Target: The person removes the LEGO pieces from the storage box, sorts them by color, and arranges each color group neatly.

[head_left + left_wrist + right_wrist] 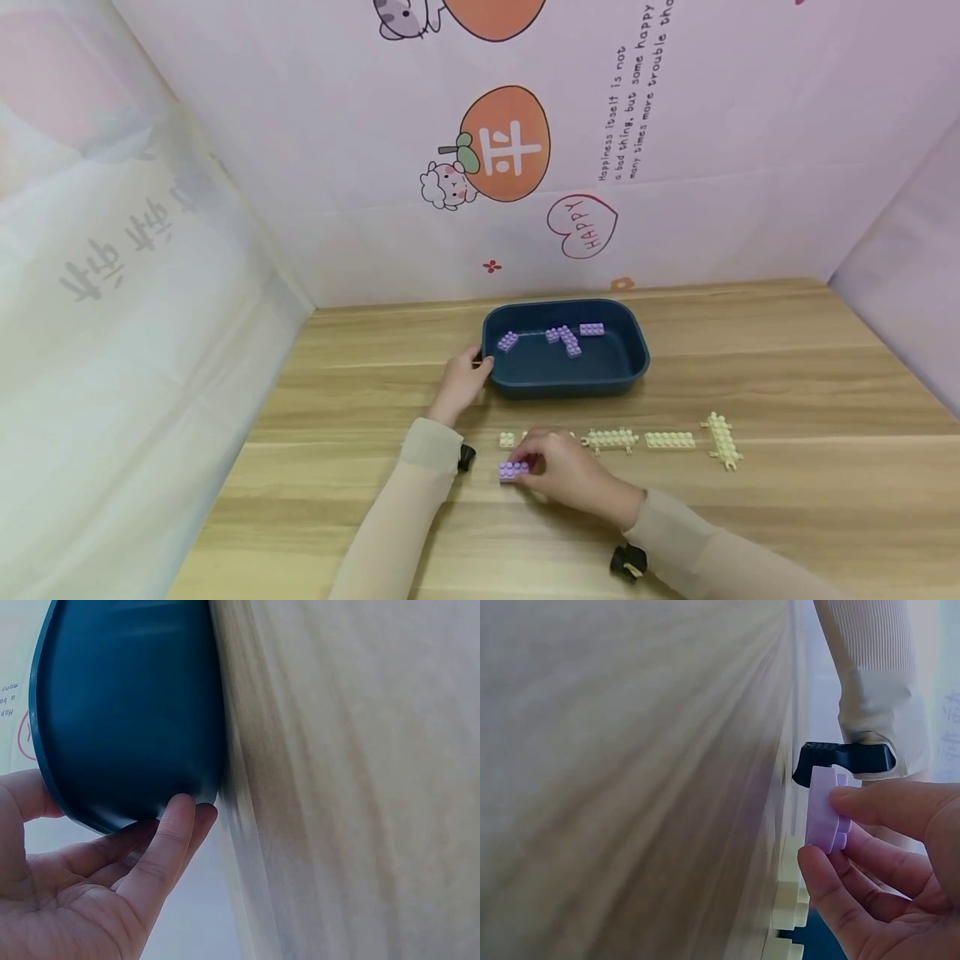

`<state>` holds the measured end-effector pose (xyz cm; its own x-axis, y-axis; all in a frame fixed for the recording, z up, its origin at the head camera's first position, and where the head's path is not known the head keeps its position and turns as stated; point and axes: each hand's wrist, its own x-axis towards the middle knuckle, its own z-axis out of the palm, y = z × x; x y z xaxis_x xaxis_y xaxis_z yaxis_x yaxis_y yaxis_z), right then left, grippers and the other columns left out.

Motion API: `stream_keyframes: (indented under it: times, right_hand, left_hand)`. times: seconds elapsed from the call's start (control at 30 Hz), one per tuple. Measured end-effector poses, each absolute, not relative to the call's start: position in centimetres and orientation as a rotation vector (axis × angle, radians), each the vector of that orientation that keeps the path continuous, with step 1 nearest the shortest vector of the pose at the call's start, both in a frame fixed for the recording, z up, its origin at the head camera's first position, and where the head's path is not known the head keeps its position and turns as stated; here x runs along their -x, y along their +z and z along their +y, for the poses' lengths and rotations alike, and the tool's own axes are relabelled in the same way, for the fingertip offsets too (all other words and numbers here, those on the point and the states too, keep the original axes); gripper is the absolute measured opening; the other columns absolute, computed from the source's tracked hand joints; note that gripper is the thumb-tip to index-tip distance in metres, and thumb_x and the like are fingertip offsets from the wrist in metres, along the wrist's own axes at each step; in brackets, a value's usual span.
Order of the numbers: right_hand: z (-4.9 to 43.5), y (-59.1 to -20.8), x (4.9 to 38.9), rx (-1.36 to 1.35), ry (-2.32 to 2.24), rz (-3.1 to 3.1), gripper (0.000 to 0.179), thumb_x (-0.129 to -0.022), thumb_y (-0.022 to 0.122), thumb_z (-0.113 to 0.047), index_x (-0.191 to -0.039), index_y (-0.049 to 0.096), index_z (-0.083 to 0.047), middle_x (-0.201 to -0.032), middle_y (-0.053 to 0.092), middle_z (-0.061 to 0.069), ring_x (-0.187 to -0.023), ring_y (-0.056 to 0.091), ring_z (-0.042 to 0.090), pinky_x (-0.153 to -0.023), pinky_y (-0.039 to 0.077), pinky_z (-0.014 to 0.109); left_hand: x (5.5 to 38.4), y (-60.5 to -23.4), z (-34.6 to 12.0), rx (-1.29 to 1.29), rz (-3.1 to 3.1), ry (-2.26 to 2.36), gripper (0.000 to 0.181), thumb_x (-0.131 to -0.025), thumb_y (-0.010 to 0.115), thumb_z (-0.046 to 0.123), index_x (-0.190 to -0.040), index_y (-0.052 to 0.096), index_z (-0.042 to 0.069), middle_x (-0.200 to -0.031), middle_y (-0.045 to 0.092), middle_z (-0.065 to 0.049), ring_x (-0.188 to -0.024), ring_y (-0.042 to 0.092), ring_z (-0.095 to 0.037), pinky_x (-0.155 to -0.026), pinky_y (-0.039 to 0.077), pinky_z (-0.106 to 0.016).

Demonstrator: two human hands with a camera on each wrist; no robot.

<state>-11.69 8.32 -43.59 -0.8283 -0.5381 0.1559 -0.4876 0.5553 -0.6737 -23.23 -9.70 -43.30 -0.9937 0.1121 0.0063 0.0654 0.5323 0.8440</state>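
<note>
My right hand pinches a purple toy building brick by its end, just in front of a row of cream bricks. In the right wrist view the thumb presses the studded side of that brick and a fingertip supports its lower end; whether it touches the table cannot be made out. My left hand grips the left end of a dark blue tray, thumb at the rim and fingers against the outer wall. Several purple bricks lie loose on the tray's floor.
The cream row on the wooden table includes a small square brick, a plate with side clips, a long brick and a clipped piece turned crosswise. My right hand hides part of it. A printed cloth hangs behind.
</note>
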Motion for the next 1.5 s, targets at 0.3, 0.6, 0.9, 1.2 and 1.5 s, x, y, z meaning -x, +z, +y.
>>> stream_keyframes:
  times: [0.3, 0.6, 0.9, 1.2, 1.5]
  right_hand:
    - [8.17, -43.47, 11.43, 0.875, -1.170, 2.678, 0.013, -0.079, 0.078, -0.007, -0.091, 0.075, -0.008, -0.088, 0.067, -0.001, -0.076, 0.059, 0.006, -0.066, 0.051, 0.019]
    - [8.05, -43.36, 11.61, 0.871, -1.161, 2.697, 0.015, -0.076, 0.078, -0.003, -0.090, 0.075, -0.006, -0.085, 0.066, 0.000, -0.073, 0.058, 0.007, -0.064, 0.051, 0.018]
    - [7.91, -43.26, 11.78, 0.900, -1.119, 2.658, 0.013, -0.075, 0.079, -0.004, -0.087, 0.074, -0.006, -0.082, 0.065, -0.001, -0.070, 0.054, 0.003, -0.062, 0.049, 0.017]
    - [7.83, -43.36, 11.85, 0.893, -1.071, 2.595, 0.014, -0.076, 0.080, -0.006, -0.088, 0.073, -0.005, -0.085, 0.066, 0.000, -0.070, 0.054, 0.003, -0.061, 0.048, 0.017]
    - [7.79, -43.53, 11.99, 0.900, -1.052, 2.563, 0.019, -0.076, 0.080, -0.008, -0.093, 0.072, -0.006, -0.087, 0.066, -0.001, -0.071, 0.054, 0.003, -0.062, 0.048, 0.018]
  left_hand:
    - [22.72, -42.90, -9.74, -0.133, 2.711, 1.481, 0.042, -0.100, 0.050, 0.021, -0.135, 0.053, -0.002, -0.124, 0.063, -0.020, -0.110, 0.062, -0.029, -0.091, 0.053, -0.040]
    - [23.00, -42.67, -9.77, -0.161, 2.728, 1.471, 0.042, -0.100, 0.050, 0.021, -0.134, 0.053, -0.003, -0.125, 0.063, -0.020, -0.113, 0.061, -0.031, -0.094, 0.052, -0.041]
    - [22.98, -42.45, -9.73, -0.172, 2.740, 1.460, 0.042, -0.100, 0.050, 0.020, -0.135, 0.052, -0.004, -0.125, 0.062, -0.021, -0.113, 0.061, -0.031, -0.095, 0.052, -0.042]
    - [22.97, -42.58, -9.66, -0.156, 2.737, 1.446, 0.045, -0.101, 0.049, 0.022, -0.138, 0.049, -0.003, -0.130, 0.060, -0.020, -0.118, 0.058, -0.031, -0.099, 0.049, -0.043]
    - [23.26, -43.10, -9.74, -0.172, 2.754, 1.441, 0.042, -0.100, 0.050, 0.020, -0.135, 0.052, -0.005, -0.126, 0.062, -0.021, -0.115, 0.060, -0.031, -0.097, 0.050, -0.043]
